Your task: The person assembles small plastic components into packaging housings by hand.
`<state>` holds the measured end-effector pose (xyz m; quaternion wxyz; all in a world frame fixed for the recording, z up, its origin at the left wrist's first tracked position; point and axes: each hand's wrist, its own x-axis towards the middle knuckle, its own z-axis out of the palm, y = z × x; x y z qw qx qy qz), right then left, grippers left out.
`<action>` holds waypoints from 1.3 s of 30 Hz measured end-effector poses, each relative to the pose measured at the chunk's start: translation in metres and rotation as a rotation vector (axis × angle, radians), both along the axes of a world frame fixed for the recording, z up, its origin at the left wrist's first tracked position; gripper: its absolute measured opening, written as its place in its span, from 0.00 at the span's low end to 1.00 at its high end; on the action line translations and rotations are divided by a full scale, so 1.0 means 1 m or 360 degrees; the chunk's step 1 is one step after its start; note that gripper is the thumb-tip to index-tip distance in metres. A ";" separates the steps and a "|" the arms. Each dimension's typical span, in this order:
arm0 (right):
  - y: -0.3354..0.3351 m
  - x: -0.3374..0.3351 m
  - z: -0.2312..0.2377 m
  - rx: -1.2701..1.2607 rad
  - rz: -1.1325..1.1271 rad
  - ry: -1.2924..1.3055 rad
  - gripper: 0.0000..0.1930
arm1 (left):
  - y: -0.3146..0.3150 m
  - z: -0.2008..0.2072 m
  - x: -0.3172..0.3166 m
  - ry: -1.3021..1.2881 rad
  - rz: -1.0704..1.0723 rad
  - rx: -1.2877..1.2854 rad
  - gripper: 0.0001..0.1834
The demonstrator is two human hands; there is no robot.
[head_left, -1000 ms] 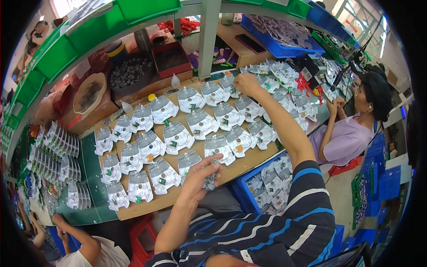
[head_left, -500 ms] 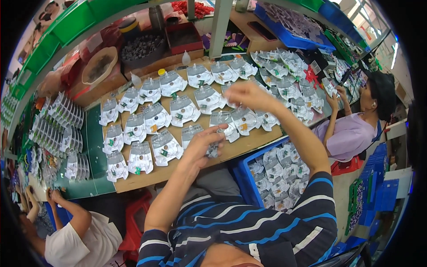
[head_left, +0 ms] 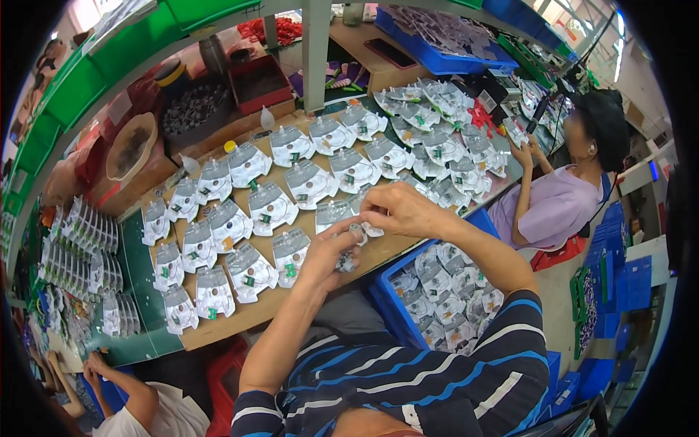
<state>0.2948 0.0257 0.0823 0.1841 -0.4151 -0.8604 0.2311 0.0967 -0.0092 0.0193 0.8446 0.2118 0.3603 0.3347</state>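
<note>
Rows of grey-and-white plastic housings [head_left: 311, 183], many with small green or orange pieces on them, lie on a brown board [head_left: 240, 320]. Over the board's near edge my left hand [head_left: 331, 255] is closed around several small clear-grey parts [head_left: 348, 259], which show between its fingers. My right hand [head_left: 404, 211] meets its fingertips, thumb and fingers pinched together. Whatever sits in that pinch is mostly hidden. Beneath both hands, some housings are partly covered.
A blue crate [head_left: 397, 309] of bagged parts stands below the board's near right edge. More housings are heaped at right, beside a person in a lilac shirt [head_left: 553, 204]. Stacked housings [head_left: 80, 247] stand at left. Behind are a red box [head_left: 258, 84] and a metal post [head_left: 315, 58].
My right hand has come back from above the housings to my left hand and now pinches there. The whole view has shifted, so the board appears farther left and lower.
</note>
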 end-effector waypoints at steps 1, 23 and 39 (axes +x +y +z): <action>0.003 0.003 0.001 -0.0086 -0.0092 0.0120 0.09 | 0.002 -0.002 0.002 -0.0136 0.0071 -0.0072 0.24; 0.107 0.097 -0.074 0.0748 -0.0198 -0.0748 0.03 | -0.014 -0.002 -0.003 -0.0848 0.0234 -0.0617 0.20; 0.204 0.050 -0.094 0.0401 -0.1056 -0.0351 0.14 | -0.010 -0.012 -0.027 -0.1000 0.0331 -0.0768 0.19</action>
